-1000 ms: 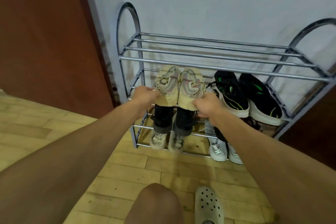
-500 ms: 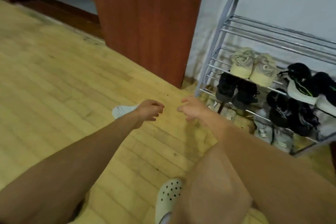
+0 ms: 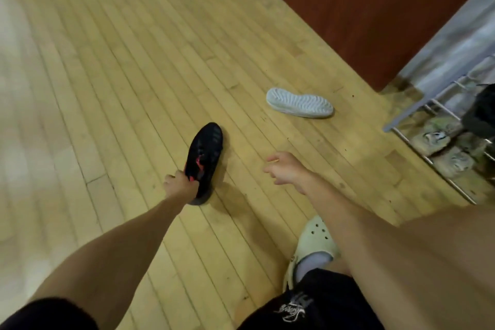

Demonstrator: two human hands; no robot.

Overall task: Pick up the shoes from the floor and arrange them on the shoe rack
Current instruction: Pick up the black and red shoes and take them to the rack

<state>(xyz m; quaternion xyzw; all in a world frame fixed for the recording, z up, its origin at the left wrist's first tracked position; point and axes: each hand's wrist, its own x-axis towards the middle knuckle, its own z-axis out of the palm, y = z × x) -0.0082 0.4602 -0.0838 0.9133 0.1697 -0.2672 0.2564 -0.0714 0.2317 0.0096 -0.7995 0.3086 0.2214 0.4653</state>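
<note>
Left hand (image 3: 180, 185) grips black shoe (image 3: 205, 158); open floor (image 3: 107, 75) around.

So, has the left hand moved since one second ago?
Yes. The left hand left the shoe rack and now grips the black shoe on the floor.

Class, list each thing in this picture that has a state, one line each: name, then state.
black shoe: on the floor, heel end gripped
left hand: closed on the black shoe
right hand: loosely open, holding nothing
white shoe: on the floor, sole showing
shoe rack: holding shoes
</note>
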